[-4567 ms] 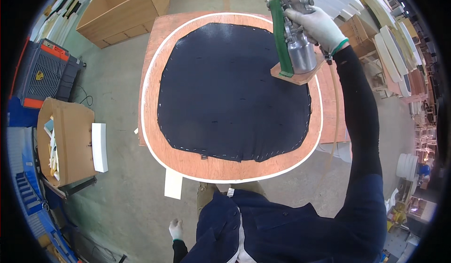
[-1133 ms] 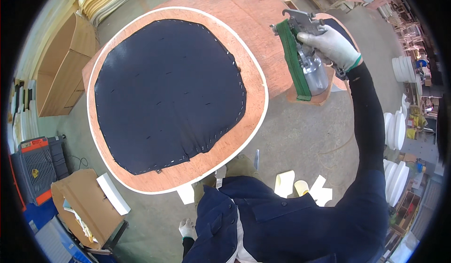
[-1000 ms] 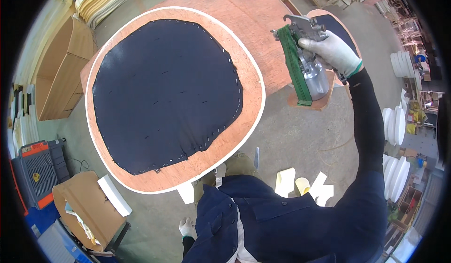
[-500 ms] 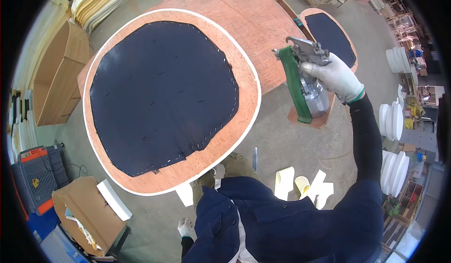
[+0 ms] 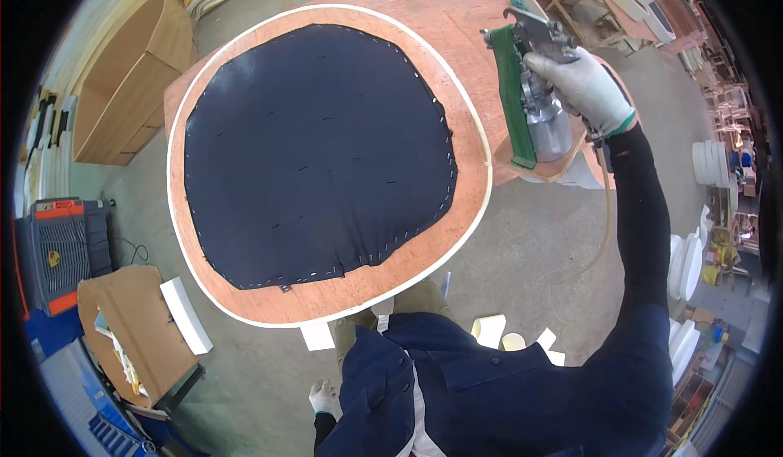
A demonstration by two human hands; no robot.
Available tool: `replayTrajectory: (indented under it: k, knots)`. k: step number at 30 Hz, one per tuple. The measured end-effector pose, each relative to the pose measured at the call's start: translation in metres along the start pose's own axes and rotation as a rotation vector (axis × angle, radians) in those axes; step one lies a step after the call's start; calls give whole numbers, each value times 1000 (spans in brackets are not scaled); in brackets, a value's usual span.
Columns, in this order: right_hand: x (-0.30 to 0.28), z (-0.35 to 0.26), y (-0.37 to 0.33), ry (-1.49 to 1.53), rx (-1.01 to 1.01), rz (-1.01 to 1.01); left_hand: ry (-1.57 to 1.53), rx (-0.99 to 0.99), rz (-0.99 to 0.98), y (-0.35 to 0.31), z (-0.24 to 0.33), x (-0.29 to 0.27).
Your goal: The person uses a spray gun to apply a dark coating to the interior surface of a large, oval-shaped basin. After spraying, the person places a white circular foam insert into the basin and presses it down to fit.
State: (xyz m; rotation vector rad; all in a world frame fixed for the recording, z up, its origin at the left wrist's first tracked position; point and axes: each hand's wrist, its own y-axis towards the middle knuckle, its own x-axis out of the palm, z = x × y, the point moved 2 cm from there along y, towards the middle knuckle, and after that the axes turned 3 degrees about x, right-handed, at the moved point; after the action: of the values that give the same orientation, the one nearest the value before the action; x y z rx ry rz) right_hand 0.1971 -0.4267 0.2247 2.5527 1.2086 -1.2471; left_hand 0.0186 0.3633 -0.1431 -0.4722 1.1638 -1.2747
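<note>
My right hand point(image 5: 586, 86), in a white glove, grips a metal spray gun point(image 5: 538, 77) with a silver cup below it and a green strap point(image 5: 512, 102) down its side. I hold the gun off to the right of a large rounded wooden panel point(image 5: 232, 284) with a white edge. Black fabric point(image 5: 318, 155) covers the panel's middle, stapled round its border and puckered at the near side. Down by my body at the lower left hangs my left hand point(image 5: 323, 396), gloved too, loosely open with nothing visible in it.
Beneath the panel is a wooden tabletop point(image 5: 424, 4). A pale hose point(image 5: 605, 220) trails from the gun. On the left stand a tall cardboard box point(image 5: 122, 90), a grey and orange machine point(image 5: 65, 249) and an open carton point(image 5: 139, 318). Cream offcuts point(image 5: 489, 329) lie on the floor.
The view has shifted, so the panel appears farther right. My right hand and the spray gun sit higher in the picture, closer to the tabletop's right end. The left hand hangs much as before.
</note>
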Motion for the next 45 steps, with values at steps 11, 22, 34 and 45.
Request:
replayTrajectory:
  k: [11, 22, 34, 45]
  knots:
    - [12, -42, 65, -14, -147, -55, 19, -30, 66, -46, 15, 21]
    - [38, -94, 95, -4, -221, -124, -78, -80, 94, -59, -9, 26]
    - [48, -113, 98, -52, -277, -90, -146, -97, 89, -58, -27, 25]
    - [2, -29, 39, 4, -113, -67, -113, -51, 16, -34, -2, 20]
